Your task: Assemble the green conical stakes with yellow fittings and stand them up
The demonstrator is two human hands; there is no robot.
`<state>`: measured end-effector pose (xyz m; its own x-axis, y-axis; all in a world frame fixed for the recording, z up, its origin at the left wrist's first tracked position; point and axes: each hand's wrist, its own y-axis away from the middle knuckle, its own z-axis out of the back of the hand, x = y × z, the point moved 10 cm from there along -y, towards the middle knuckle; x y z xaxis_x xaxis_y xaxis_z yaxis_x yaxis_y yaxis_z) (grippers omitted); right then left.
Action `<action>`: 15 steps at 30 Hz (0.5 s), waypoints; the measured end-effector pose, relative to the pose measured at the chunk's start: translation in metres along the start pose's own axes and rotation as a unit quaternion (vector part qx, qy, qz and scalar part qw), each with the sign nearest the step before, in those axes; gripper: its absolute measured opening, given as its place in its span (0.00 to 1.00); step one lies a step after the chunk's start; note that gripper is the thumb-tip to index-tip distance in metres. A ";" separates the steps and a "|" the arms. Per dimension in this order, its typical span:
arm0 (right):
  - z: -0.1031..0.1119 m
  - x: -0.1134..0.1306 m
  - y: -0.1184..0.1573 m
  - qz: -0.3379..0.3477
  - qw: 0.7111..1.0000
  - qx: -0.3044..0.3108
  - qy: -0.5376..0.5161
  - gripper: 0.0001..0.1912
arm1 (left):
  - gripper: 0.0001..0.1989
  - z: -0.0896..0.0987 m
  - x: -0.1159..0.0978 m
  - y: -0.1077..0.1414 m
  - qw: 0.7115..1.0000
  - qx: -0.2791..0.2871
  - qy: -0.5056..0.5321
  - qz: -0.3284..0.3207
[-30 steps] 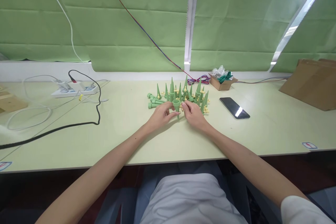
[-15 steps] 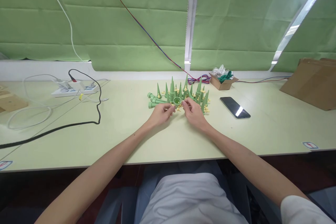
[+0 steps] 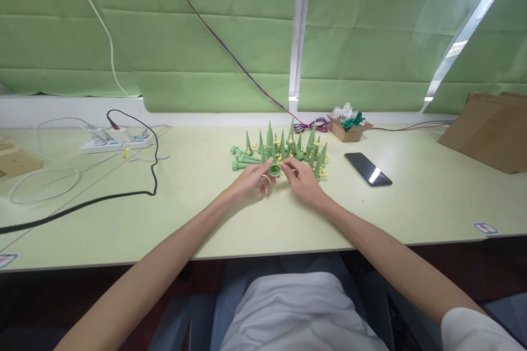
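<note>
One green plastic spike, pinched in the left hand, now tips its hollow end nearer than a second ago; the right hand bunches its fingertips beside the rim, whether gripping anything I cannot tell. Counter stretches from both hands to its near edge, with the smartphone right and clustered spikes far.

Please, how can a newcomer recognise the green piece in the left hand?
On the pale table, find the cluster of green cones. Just in front of it, the left hand holds the green piece. Its round open mouth faces the camera, while neighbouring cones stand upright or lie sideways.
</note>
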<state>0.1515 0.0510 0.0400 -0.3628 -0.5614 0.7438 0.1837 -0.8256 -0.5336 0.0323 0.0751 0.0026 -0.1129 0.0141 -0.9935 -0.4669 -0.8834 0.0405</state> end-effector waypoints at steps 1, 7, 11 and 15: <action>0.000 0.000 0.000 0.000 1.000 0.001 0.001 0.13 | 0.28 0.000 0.001 0.000 1.000 0.006 -0.007 0.001; -0.001 0.000 0.001 -0.003 1.000 0.015 0.021 0.13 | 0.28 -0.002 -0.001 0.002 0.997 0.037 -0.059 -0.019; -0.002 0.000 0.001 -0.004 0.999 0.016 0.030 0.14 | 0.24 -0.001 -0.011 0.005 0.991 0.020 -0.117 -0.066; -0.002 -0.001 0.002 -0.008 0.999 0.015 0.042 0.16 | 0.22 -0.003 -0.021 0.010 0.979 0.005 -0.172 -0.109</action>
<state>0.1504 0.0504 0.0375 -0.4407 -0.5420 0.7156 0.2041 -0.8368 -0.5080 0.0329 0.0645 0.0236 -0.2979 0.3611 -0.8837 -0.5217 -0.8368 -0.1661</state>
